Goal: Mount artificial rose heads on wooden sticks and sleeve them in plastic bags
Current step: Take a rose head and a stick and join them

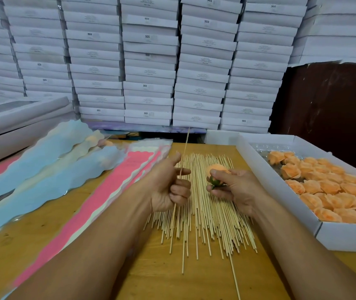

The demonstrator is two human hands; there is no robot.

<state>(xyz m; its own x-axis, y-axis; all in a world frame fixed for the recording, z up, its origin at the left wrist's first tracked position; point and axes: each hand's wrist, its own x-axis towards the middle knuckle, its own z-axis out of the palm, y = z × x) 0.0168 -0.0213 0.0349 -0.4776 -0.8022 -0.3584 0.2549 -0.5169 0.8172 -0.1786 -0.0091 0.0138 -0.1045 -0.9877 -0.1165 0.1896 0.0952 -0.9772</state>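
Observation:
My left hand [169, 187] pinches one thin wooden stick [184, 148], which points up and away from me. Just to its right, my right hand [235, 187] holds an orange rose head [217, 169] with its green base turned toward the left hand. The stick and the rose are apart. Both hands hover over a spread pile of wooden sticks [207, 215] on the wooden table [155, 276].
A white box [281, 191] full of orange rose heads [333, 189] sits at the right. Pink plastic sleeves [116, 187] and blue ones [49, 169] lie at the left, some with roses inside. Stacked white boxes [149, 61] wall off the back.

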